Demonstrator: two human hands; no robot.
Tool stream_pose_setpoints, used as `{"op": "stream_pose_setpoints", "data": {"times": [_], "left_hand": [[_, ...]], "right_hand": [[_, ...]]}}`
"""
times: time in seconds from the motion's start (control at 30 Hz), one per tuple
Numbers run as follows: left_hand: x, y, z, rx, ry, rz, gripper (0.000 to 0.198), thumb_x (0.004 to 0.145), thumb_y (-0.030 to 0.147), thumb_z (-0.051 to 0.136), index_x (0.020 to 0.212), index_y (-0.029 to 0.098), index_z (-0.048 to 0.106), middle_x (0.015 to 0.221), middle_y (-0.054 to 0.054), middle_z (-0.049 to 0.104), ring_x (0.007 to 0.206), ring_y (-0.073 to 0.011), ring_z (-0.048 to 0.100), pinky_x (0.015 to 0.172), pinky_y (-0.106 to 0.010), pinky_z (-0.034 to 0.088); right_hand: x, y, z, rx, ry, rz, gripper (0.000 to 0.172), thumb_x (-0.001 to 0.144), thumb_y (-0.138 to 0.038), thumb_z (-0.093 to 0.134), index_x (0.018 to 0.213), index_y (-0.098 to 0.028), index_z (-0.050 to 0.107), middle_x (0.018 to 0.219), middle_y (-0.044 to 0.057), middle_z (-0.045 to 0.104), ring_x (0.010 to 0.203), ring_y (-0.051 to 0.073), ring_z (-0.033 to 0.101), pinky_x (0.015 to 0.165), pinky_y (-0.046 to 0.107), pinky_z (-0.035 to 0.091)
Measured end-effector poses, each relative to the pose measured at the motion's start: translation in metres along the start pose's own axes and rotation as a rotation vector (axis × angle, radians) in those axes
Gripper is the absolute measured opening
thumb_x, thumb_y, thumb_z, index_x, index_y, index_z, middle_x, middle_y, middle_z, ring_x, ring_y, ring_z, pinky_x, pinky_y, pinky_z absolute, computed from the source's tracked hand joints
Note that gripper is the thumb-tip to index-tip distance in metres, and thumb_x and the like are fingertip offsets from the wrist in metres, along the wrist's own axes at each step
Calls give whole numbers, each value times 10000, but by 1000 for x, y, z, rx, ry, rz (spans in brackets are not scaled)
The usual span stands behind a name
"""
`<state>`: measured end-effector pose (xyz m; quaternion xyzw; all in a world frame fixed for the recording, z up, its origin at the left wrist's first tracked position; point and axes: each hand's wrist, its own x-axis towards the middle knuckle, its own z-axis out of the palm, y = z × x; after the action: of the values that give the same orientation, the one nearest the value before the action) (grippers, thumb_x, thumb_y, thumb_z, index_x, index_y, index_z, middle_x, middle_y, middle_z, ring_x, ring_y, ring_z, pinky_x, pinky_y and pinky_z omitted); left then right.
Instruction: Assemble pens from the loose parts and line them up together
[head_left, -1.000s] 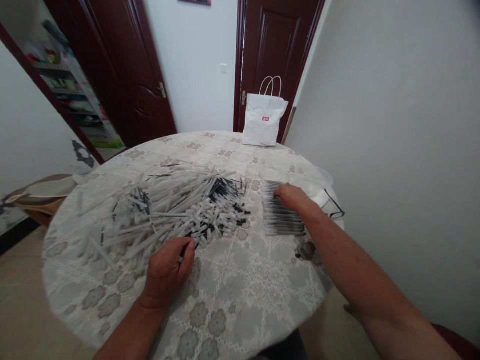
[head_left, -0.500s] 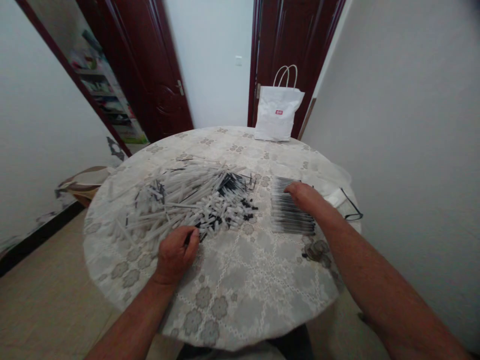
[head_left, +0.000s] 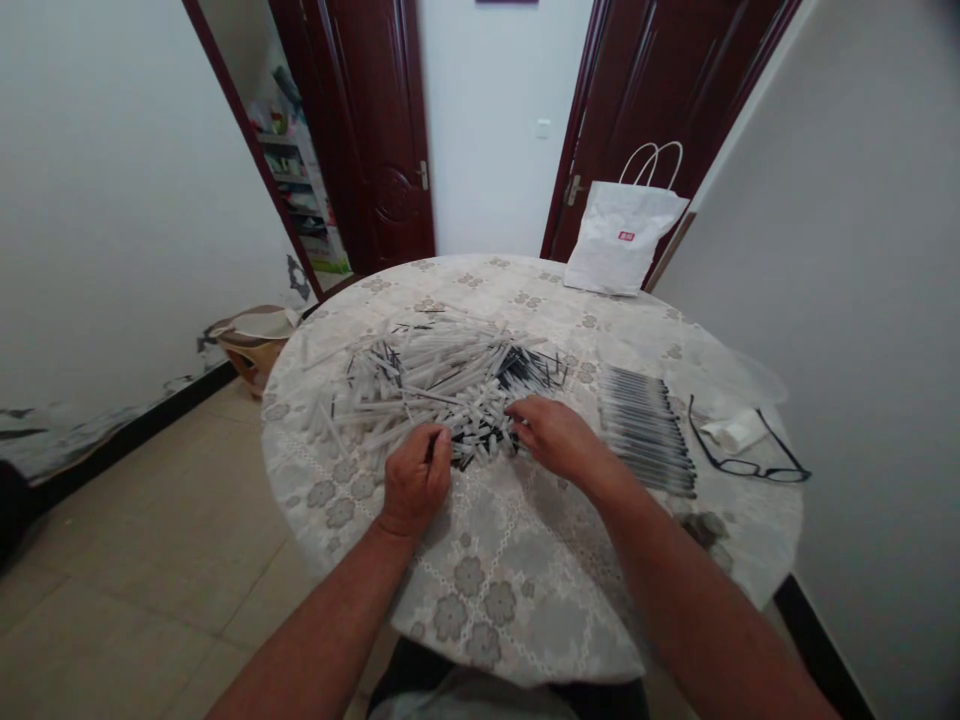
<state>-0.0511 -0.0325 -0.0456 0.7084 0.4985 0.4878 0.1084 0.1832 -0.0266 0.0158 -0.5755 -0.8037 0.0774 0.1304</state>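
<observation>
My left hand is closed at the near edge of a loose pile of pen parts; what its fingers hold is hidden. Close by, my right hand reaches into the small whitish pen caps with its fingers bent together, and anything between them is too small to make out. Long whitish pen barrels lie heaped behind both hands. Dark thin refills form a bunch at the pile's right side. Right of my right hand, assembled-looking pens lie side by side in a neat row.
A flowered cloth covers the round table. Black-framed glasses and a crumpled white tissue lie at the right. Partly behind my right forearm is a small dark object. The white paper bag stands at the far edge.
My right hand has moved left from the row of pens to the caps in the pile. My left hand stays closed by the pile's near edge. The camera has turned somewhat left.
</observation>
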Motion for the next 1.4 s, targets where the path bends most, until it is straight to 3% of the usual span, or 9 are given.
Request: {"op": "stream_pose_setpoints", "data": {"times": [0.17,0.3,0.5,0.7,0.87,1.07,1.2,1.3,1.4], "left_hand": [[2,3,-6,-148,112,-162,233,997,318,448,1104,201,618,736,8,652,691,-161,633,745,-284,490],[3,4,-8,-252,138,-208,232,1006,314,433,1117,203,603,709,18,622,652,-147,603,715,-272,486],[-2,7,-10,-287,89,-183,206,999,303,462,1077,214,630,715,7,624,656,-155,613,714,-280,488],[-3,12,-15,-307,101,-191,200,971,311,500,1052,224,661,765,-30,664,733,-188,655,717,-302,497],[7,9,-18,-556,235,-404,202,958,366,513,1001,221,649,651,19,580,586,-143,570,600,-261,460],[20,-4,-15,-966,354,-689,190,897,379,574,987,212,586,616,71,484,434,-77,389,408,-199,307],[19,-4,-13,-991,287,-738,193,892,373,571,987,206,598,650,56,521,434,-72,404,398,-199,302],[15,3,-10,-904,122,-685,221,890,334,597,1053,192,640,755,-3,623,498,-86,490,449,-209,366],[10,9,-6,-792,-50,-577,288,874,293,644,1139,182,672,908,-68,684,640,-123,596,566,-239,457]], "right_hand": [[31,-35,25,25,74,-93,289,1020,-242,502,1246,-215,681,1178,103,631,1070,198,609,936,282,454],[40,-54,38,-14,74,-114,305,1016,-229,495,1268,-236,668,1256,102,591,1096,203,598,906,270,468],[57,-64,47,-93,138,13,337,1059,-312,406,1313,-245,616,1274,107,591,1038,214,624,854,293,481],[77,-70,51,-219,46,89,296,1050,-375,434,1197,-233,648,1164,107,632,967,209,653,804,289,481],[84,-75,52,-280,-1,115,281,1039,-366,444,1116,-212,667,1125,110,655,920,204,673,771,283,475],[84,-63,44,-332,-47,104,208,999,-297,494,1053,-191,665,1073,118,663,954,235,668,784,306,467],[65,-49,40,-234,115,92,179,996,-298,512,1019,-189,653,1055,106,658,950,228,644,810,305,458],[43,-43,40,-33,302,43,168,996,-297,515,1006,-179,635,992,91,652,913,216,625,834,310,458],[23,-40,44,168,387,6,158,998,-310,512,996,-196,621,946,69,645,868,204,610,804,311,463]]}}
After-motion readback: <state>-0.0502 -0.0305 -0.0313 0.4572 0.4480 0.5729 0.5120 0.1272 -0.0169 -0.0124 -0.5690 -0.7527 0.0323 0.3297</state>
